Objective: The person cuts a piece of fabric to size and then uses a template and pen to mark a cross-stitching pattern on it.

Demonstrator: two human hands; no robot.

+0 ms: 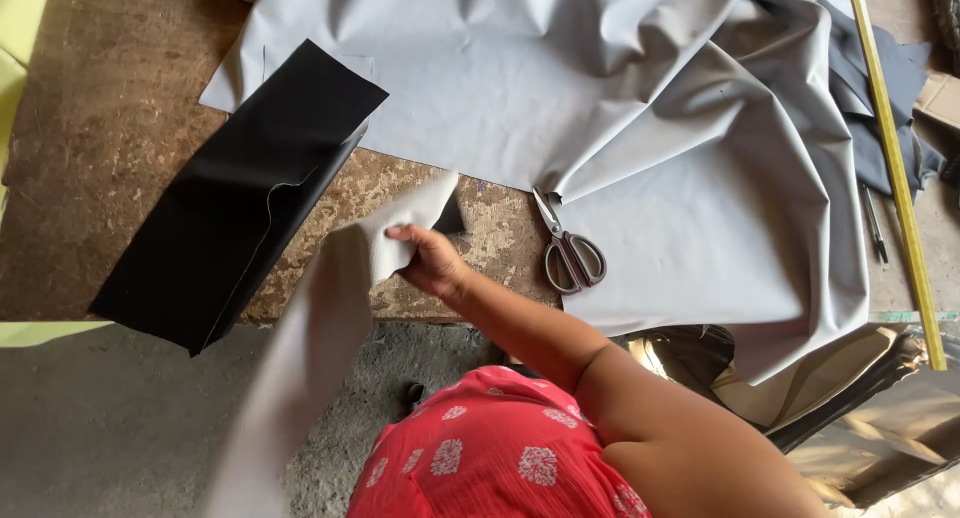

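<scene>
Starting at the left, we see a folded black sheet (235, 203) lying flat on the worn brown table (110, 128), one corner overlapping the big grey cloth, parked out of the way but within reach, as we read it. Next along comes a long grey strip (320, 348), and this is the piece in hand: it rises from the blurred foreground near the floor up to the table edge, where its top end sits pinched in our right hand (428, 261). That hand is closed around it, fingers curled over the fabric with the thumb side up, so the strip hangs free and straight instead of bunching. A small dark scrap (452, 218) peeks out just behind the strip's top corner. Our left hand is nowhere in view, so we say nothing of it. Moving right, the scissors (568, 250) lie closed on the edge of the large grey cloth (640, 108), blades pointing up toward a fold, handles nearest us, easy to grab. The cloth itself spreads across the table and spills off the near edge in loose folds. Far right, a yellow measuring stick (895, 168) runs lengthwise along the cloth's border, with a dark pen (874, 223) just beside it
</scene>
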